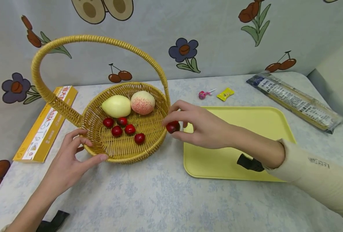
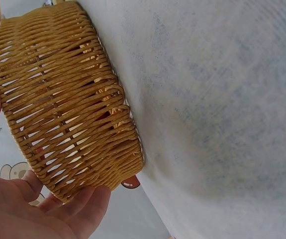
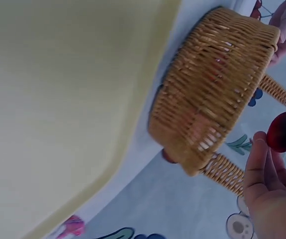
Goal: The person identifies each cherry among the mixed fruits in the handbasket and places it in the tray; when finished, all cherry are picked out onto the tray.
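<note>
A dark red cherry (image 1: pixel 173 127) is pinched between the thumb and fingers of my right hand (image 1: pixel 206 125), just outside the right rim of a wicker basket (image 1: pixel 133 158). My left hand (image 1: pixel 70 161) grips the basket's near left rim, with thumb and fingers spread along it. Inside the basket lie a pale yellow lemon-shaped fruit (image 1: pixel 117 106), a speckled pink and cream peach (image 1: pixel 143 102) and several red cherries (image 1: pixel 117 131). The right wrist view shows the held cherry (image 3: pixel 283 132) level with the basket's upper edge. An arched handle (image 1: pixel 96 39) rises over the basket.
A yellow tray (image 1: pixel 217 164) lies right of the basket, under my right forearm. Behind it are a pink lollipop (image 1: pixel 202 94) and a yellow wrapped candy (image 1: pixel 225 94). A long plastic-wrapped package (image 1: pixel 296 101) lies far right; an orange pasta box (image 1: pixel 45 129) sits left.
</note>
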Available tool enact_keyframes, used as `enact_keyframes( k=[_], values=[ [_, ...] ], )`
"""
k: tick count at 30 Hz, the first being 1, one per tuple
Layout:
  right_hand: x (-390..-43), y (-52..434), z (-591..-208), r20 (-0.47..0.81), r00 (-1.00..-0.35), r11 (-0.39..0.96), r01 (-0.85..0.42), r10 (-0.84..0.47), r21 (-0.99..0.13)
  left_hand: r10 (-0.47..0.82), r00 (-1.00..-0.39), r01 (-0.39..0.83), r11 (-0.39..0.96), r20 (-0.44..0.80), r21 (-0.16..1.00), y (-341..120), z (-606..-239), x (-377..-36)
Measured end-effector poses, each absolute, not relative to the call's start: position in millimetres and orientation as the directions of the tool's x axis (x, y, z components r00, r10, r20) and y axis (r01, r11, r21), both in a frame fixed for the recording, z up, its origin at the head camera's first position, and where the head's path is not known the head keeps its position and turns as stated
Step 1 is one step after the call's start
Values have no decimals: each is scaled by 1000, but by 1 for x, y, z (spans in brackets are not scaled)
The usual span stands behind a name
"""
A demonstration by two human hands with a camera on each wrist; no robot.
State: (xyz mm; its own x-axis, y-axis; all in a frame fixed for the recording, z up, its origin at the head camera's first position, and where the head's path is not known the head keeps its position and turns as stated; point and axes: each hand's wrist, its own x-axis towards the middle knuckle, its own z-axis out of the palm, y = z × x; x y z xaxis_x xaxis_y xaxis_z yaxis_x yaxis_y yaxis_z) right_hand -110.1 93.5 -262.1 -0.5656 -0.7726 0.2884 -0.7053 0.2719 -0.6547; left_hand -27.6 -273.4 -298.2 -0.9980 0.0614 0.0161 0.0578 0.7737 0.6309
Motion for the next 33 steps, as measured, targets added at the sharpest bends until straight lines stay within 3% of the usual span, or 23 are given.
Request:
enact_keyframes(
  k=[9,17,33],
  values=[
    [-120,137,-278,166,-683,452,-625,-711,-637,60,-998,57,776,15,628,-274,-297,-27],
    [-143,163,-301,-16,-763,613,-508,-647,-605,65,-998,61,777,16,627,-274,-297,-28],
    [-144,163,-315,-118,-773,701,-486,-624,-521,61,-998,48,784,1,619,-274,-296,-28]
  ],
)
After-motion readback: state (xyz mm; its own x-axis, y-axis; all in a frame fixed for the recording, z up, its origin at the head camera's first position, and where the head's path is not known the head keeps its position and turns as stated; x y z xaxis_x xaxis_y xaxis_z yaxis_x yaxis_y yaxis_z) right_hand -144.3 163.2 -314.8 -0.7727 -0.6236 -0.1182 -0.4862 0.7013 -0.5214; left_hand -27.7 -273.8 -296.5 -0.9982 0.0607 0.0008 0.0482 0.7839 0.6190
